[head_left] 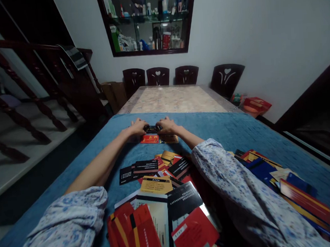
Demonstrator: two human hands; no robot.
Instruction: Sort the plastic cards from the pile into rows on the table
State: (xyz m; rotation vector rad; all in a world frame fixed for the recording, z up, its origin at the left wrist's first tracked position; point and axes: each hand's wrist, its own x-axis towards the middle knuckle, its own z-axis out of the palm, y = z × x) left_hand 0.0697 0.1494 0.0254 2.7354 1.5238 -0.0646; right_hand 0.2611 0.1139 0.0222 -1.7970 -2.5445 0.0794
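Observation:
Both arms reach forward over a blue cloth. My left hand and my right hand grip the two ends of a small black card, fingers closed on its edges. Just nearer to me, a red card and a dark gold-brown card lie side by side on the cloth. Between my forearms spreads a loose heap of cards: black cards, a yellow card and red cards. Whether the black card touches the cloth I cannot tell.
Right of my right sleeve lies another pile of blue, red and yellow cards. Past the cloth the table's patterned top continues to several dark chairs. A wooden railing runs along the left; a red bag sits at the right.

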